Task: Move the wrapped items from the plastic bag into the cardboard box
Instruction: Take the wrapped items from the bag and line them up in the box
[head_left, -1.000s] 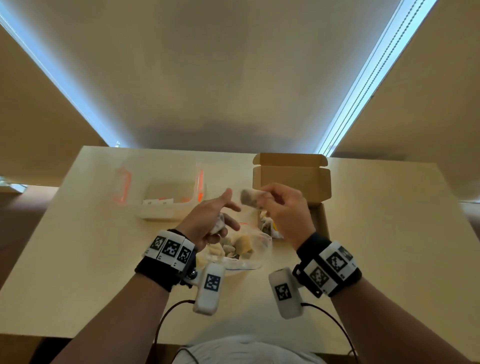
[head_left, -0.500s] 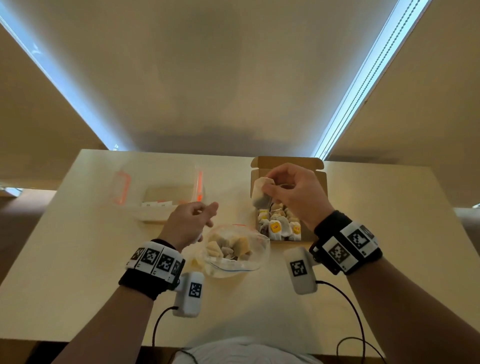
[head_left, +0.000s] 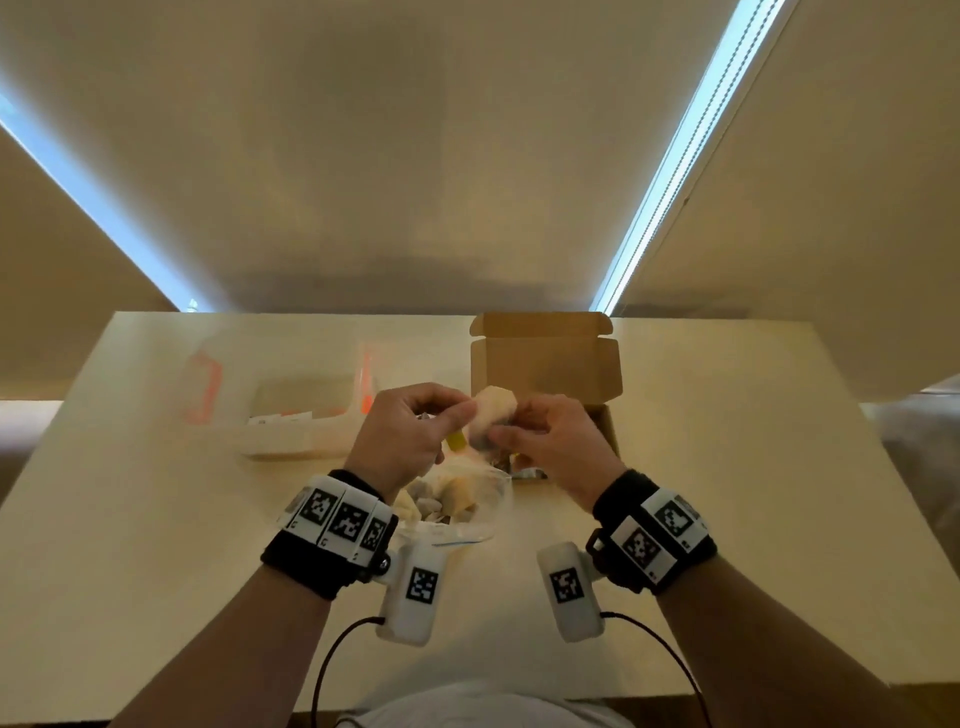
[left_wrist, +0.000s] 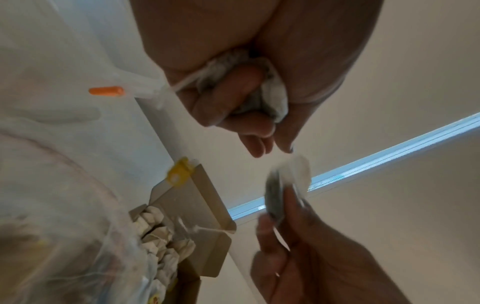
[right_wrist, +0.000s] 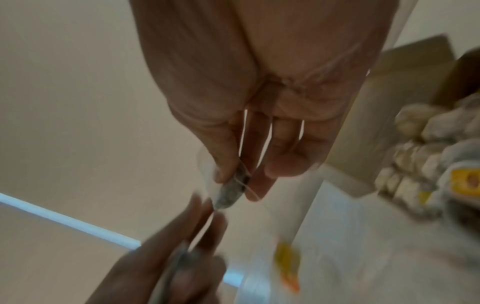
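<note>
Both hands meet above the clear plastic bag (head_left: 483, 525), which lies on the table with several wrapped items (head_left: 457, 496) in it. A pale wrapped item (head_left: 493, 413) is pinched between my right hand's (head_left: 511, 428) thumb and fingers, and my left hand's (head_left: 460, 415) fingertips touch its other end. In the left wrist view my left hand (left_wrist: 259, 127) also curls round a second wrapped item (left_wrist: 272, 96), whose string leads toward a yellow tag (left_wrist: 179, 172). The open cardboard box (head_left: 605, 431) stands just behind my right hand, with rows of wrapped items (right_wrist: 420, 152) inside.
A clear plastic container (head_left: 291, 415) with orange latches stands at the back left of the pale table (head_left: 156, 519). The box's lid (head_left: 545, 358) stands upright behind it. The table's far edge lies just behind the box.
My right hand left the box without the earlier item and came back left. My left hand rose from beside the bag, and both now meet on a pale wrapped item.
</note>
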